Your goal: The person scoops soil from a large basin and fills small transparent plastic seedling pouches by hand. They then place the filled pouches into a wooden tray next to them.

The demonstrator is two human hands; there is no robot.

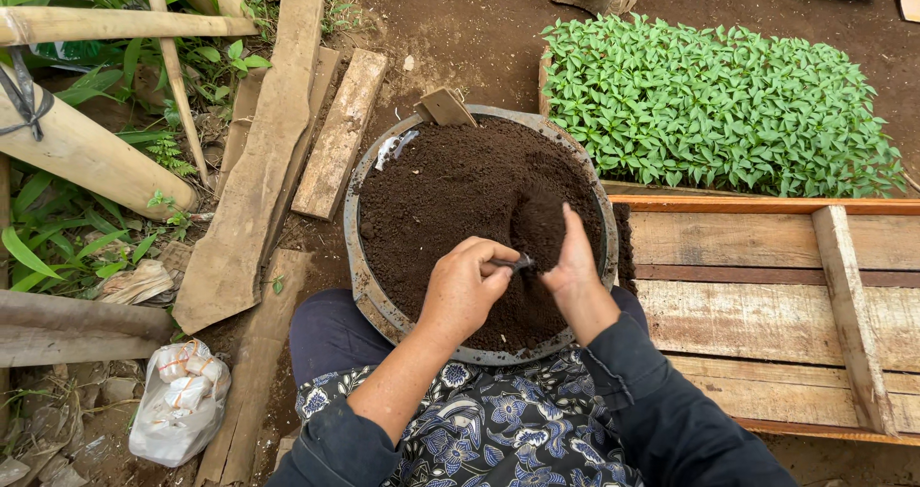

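Both hands are meeting over the basin's [356,257] near soil: left hand [465,290] is pinching a small dark bag [517,263]; right hand [572,266], fingers closed, is gripping its other end.

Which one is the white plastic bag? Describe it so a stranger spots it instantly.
Start at the round basin of dark soil in the middle and look down to its left, past the long plank. There, on the bare earth at the lower left, lies the white plastic bag. It is crumpled and knotted, stuffed with small pale bundles, the only white thing among brown wood.
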